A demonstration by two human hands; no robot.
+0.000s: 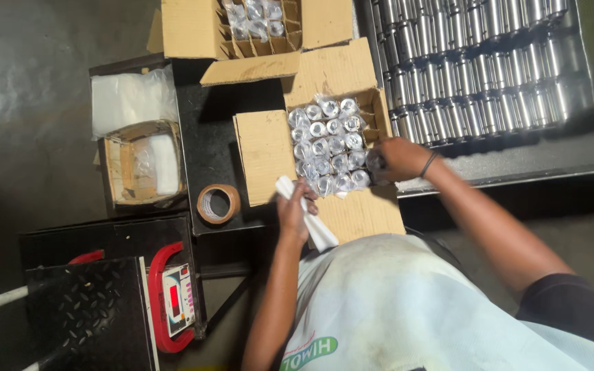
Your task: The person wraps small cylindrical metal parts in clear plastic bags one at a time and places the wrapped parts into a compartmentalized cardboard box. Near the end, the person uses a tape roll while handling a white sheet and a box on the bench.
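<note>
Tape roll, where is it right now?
In the head view, the brown tape roll lies flat on the black table, left of the open carton and the left hand.

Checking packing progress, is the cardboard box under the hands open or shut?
Open: the cardboard box has its flaps spread outward, showing rows of bagged metal parts inside.

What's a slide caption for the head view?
Right hand sets a bagged metal cylinder into the open carton; left hand holds white plastic bags.
</note>
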